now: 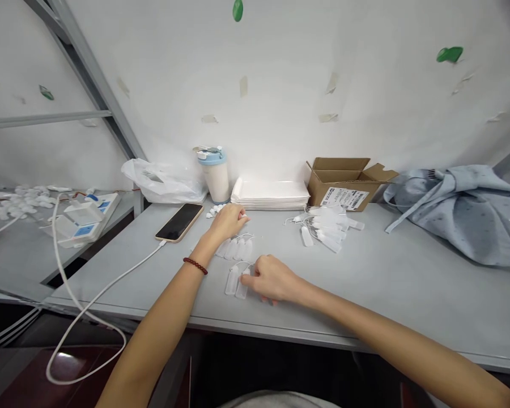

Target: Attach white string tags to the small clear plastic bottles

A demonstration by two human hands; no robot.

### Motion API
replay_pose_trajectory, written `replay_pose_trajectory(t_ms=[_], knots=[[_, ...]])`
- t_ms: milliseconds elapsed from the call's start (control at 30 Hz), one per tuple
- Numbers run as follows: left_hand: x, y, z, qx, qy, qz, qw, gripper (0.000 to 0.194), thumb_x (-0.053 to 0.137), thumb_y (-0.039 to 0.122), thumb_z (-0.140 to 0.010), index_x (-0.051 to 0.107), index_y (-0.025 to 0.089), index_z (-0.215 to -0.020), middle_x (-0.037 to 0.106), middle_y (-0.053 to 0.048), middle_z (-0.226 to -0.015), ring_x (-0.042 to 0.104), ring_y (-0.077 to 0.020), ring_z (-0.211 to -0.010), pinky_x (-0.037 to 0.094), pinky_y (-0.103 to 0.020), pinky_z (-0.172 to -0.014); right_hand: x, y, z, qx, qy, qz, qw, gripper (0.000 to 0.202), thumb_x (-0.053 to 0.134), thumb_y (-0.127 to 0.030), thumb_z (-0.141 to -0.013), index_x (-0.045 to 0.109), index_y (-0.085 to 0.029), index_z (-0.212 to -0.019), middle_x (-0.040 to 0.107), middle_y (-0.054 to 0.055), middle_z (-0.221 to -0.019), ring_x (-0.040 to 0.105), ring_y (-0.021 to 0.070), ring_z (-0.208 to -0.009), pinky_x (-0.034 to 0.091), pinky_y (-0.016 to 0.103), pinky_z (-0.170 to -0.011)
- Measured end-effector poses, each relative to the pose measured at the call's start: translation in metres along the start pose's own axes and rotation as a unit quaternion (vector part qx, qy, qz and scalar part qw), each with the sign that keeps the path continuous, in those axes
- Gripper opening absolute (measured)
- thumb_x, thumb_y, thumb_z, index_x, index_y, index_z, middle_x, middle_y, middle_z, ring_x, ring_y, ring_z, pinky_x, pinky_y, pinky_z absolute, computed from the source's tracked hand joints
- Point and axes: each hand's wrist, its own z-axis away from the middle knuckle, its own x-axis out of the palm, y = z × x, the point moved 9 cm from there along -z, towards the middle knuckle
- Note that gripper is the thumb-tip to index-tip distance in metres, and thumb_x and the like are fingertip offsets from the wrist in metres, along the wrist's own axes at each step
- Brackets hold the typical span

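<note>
My left hand [229,221], a dark red bead bracelet [195,265] on its wrist, reaches over the grey table beside a little heap of small white pieces [215,211]. Its fingers are drawn together, and what lies between the tips is too small to make out. Just below it is a row of translucent plastic tags [238,249] with thin white strings. My right hand [276,277] is closed nearer the table's front edge, its thumb against one translucent tag [241,290]. Another tag [232,280] lies flat directly left of that one.
Behind are a lidded cup [216,178], a stack of white sheets [272,195] and an opened cardboard box [340,178]. More strung tags [329,226] lie piled before the box. A charging phone [179,222], plastic bag [165,184] and white cable [110,286] occupy the left; grey-blue cloth [471,209] the right.
</note>
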Motion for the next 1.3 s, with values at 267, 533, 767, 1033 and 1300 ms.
replay_pose_trajectory(t_ms=[267, 533, 767, 1033, 1300], knots=[[0.000, 0.005, 0.002, 0.002, -0.002, -0.005, 1.000, 0.016, 0.057, 0.029, -0.080, 0.064, 0.015, -0.080, 0.067, -0.007, -0.077, 0.060, -0.0232, -0.080, 0.043, -0.032, -0.073, 0.000, 0.008, 0.003, 0.019, 0.008, -0.016, 1.000, 0.037, 0.048, -0.031, -0.076, 0.040, -0.020, -0.042, 0.055, 0.000, -0.041, 0.043, 0.0092, -0.027, 0.042, 0.025, -0.043], [0.004, 0.004, 0.002, 0.000, -0.003, 0.002, 1.000, 0.018, 0.056, 0.031, -0.080, 0.064, 0.015, -0.079, 0.067, -0.008, -0.078, 0.059, -0.0233, -0.081, 0.042, -0.033, -0.072, -0.011, 0.014, 0.008, 0.041, 0.028, 0.006, 0.999, 0.034, 0.050, -0.030, -0.071, 0.041, -0.019, -0.040, 0.050, 0.000, -0.038, 0.042, 0.0096, -0.028, 0.039, 0.025, -0.043], [-0.002, 0.007, 0.002, -0.018, 0.018, 0.096, 0.995, 0.020, 0.060, 0.035, -0.075, 0.064, 0.015, -0.076, 0.067, -0.006, -0.079, 0.059, -0.0203, -0.079, 0.045, -0.032, -0.074, -0.038, 0.017, 0.006, 0.030, 0.128, 0.075, 0.988, 0.031, 0.050, -0.031, -0.071, 0.042, -0.019, -0.043, 0.051, 0.003, -0.042, 0.049, 0.0138, -0.043, 0.030, 0.026, -0.045], [0.008, 0.028, 0.010, -0.058, -0.069, 0.416, 0.905, 0.029, 0.070, 0.040, -0.069, 0.060, 0.014, -0.079, 0.067, -0.004, -0.072, 0.062, -0.0161, -0.068, 0.049, -0.029, -0.065, -0.102, 0.024, 0.023, -0.102, 0.343, 0.065, 0.932, 0.019, 0.052, -0.035, -0.077, 0.054, -0.017, -0.070, 0.060, 0.003, -0.062, 0.052, 0.0132, -0.054, 0.038, 0.025, -0.056], [0.014, 0.067, 0.021, -0.041, -0.139, 0.490, 0.860, 0.030, 0.073, 0.038, -0.066, 0.067, 0.014, -0.082, 0.060, -0.001, -0.065, 0.052, -0.0105, -0.058, 0.046, -0.028, -0.062, -0.104, 0.047, 0.020, -0.164, 0.177, -0.284, 0.928, 0.028, 0.054, -0.042, -0.083, 0.061, -0.015, -0.082, 0.059, 0.003, -0.077, 0.056, 0.0134, -0.066, 0.046, 0.026, -0.059]])
